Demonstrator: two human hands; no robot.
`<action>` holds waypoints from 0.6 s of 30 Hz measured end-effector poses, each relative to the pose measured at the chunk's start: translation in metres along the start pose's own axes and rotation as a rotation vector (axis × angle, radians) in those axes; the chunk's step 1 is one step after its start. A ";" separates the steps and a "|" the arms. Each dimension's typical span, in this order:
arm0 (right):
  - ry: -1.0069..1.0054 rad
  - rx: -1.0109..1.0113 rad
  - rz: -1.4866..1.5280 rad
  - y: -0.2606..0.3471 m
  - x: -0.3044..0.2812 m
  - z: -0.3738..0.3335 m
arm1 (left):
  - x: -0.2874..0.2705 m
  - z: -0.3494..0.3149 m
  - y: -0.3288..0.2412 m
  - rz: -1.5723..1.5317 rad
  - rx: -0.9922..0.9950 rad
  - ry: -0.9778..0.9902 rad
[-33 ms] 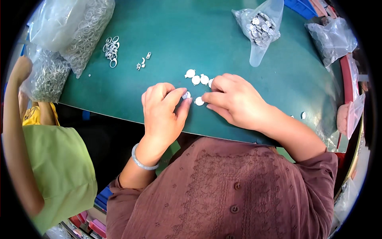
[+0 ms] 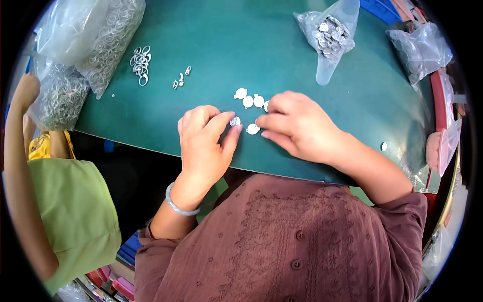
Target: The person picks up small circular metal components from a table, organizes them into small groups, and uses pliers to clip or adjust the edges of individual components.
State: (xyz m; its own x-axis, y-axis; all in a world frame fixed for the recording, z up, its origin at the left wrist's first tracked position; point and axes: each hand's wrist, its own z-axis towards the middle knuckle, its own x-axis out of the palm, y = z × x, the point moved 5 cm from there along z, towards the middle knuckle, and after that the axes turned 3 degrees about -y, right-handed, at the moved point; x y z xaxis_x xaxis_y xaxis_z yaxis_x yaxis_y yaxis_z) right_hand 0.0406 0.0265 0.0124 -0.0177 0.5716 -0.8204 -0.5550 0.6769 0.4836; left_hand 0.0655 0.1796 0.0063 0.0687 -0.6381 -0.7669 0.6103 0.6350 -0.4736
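Note:
Between the thumb and forefinger of my left hand (image 2: 204,138) is a small round silver charm (image 2: 235,121), its patterned face showing. Just to its right, a second disc, a pale round charm with a tiny loop (image 2: 253,129), is at the fingertips of my right hand (image 2: 297,128), which pinch its right edge. Beyond my hands, several similar pale discs (image 2: 248,101) lie in a short row on the green table (image 2: 216,50). The right-hand fingers partly cover the last one.
Large clear bags of metal rings (image 2: 113,48) and small metal parts (image 2: 63,100) stand at left. Nearby lie loose rings (image 2: 141,65) and little clasps (image 2: 181,79). An opened bag of discs (image 2: 330,38) sits far right. A co-worker in green (image 2: 75,216) is at my left.
Both hands have shifted only very slightly. The disc at my right fingertips has moved a touch right and nearer to me.

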 end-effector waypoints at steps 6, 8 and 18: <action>-0.091 0.085 0.019 -0.013 -0.009 0.015 | -0.003 0.003 0.005 -0.020 -0.015 0.037; -0.047 0.065 0.032 -0.010 -0.005 0.018 | -0.001 0.002 0.007 -0.030 -0.007 0.029; -0.089 0.100 -0.048 -0.022 -0.009 0.027 | -0.002 0.002 0.015 -0.266 -0.212 0.062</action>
State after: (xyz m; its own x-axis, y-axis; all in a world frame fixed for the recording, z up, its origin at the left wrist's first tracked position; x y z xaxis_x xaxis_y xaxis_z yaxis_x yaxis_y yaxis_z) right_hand 0.0757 0.0186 0.0174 0.0830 0.5729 -0.8154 -0.4680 0.7448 0.4757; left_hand 0.0758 0.1895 0.0016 -0.1225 -0.7697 -0.6265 0.4222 0.5308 -0.7348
